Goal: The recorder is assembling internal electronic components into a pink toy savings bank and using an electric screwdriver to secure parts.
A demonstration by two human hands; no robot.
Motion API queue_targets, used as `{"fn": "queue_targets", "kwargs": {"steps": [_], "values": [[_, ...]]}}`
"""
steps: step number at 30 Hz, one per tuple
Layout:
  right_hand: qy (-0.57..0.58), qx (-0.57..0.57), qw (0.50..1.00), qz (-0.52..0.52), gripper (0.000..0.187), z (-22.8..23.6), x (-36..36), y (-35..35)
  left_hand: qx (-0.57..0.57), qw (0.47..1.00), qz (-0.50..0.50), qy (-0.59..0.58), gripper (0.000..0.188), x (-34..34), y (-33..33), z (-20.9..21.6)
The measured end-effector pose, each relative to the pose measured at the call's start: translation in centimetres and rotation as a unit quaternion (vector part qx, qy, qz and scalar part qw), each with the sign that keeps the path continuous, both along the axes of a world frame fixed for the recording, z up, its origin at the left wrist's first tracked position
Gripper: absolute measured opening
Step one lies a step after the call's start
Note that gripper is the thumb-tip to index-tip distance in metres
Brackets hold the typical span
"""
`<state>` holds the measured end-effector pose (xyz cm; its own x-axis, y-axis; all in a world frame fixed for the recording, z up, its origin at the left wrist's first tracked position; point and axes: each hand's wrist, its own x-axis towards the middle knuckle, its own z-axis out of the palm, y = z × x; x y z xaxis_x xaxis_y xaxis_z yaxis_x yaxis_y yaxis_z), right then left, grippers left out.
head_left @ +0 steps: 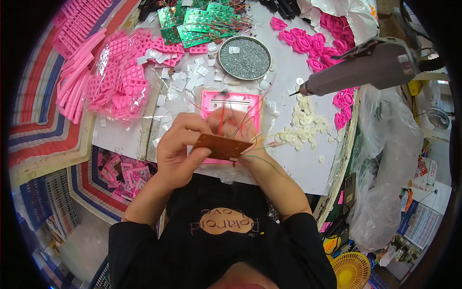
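Note:
My left hand (pixel 180 149) is closed on the edge of a brown circuit board (pixel 222 146), thumb in front and fingers behind, holding it tilted. Thin red, green and other coloured wires (pixel 262 156) trail from the board. Behind it, among those wires, is my right hand (pixel 240 129); its fingers are blurred and partly hidden, so their grip does not show. Beneath both hands a pink plastic casing (pixel 207 100) with a silvery strip lies on the table.
A round tin of small screws (pixel 245 58) stands beyond the casing, near green circuit boards (pixel 195 24). An electric screwdriver (pixel 358 70) hangs at right above white plastic discs (pixel 308 123) and pink rings (pixel 313 45). Bagged pink keypads (pixel 120 77) and white scraps (pixel 180 82) lie left.

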<state>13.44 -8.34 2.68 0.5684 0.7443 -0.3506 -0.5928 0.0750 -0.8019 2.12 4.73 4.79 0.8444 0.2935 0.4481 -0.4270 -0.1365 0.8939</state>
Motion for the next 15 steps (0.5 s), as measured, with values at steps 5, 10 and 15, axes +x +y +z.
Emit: {"fn": "queue_targets", "kwargs": {"steps": [5,10,15], "values": [[-0.129,0.031,0.990,0.047,0.014,0.3,-0.4,-0.2,-0.205,0.977,0.022,0.057,0.023,-0.8,-0.6,0.6],[-0.131,0.082,0.985,-0.073,0.012,3.1,0.5,-0.7,0.007,0.996,0.037,0.082,0.012,-1.5,1.0,-0.8],[0.022,-0.107,0.980,0.164,0.032,0.1,0.6,0.1,-0.306,0.949,0.081,0.005,0.023,-1.5,-0.6,-0.7]]}}
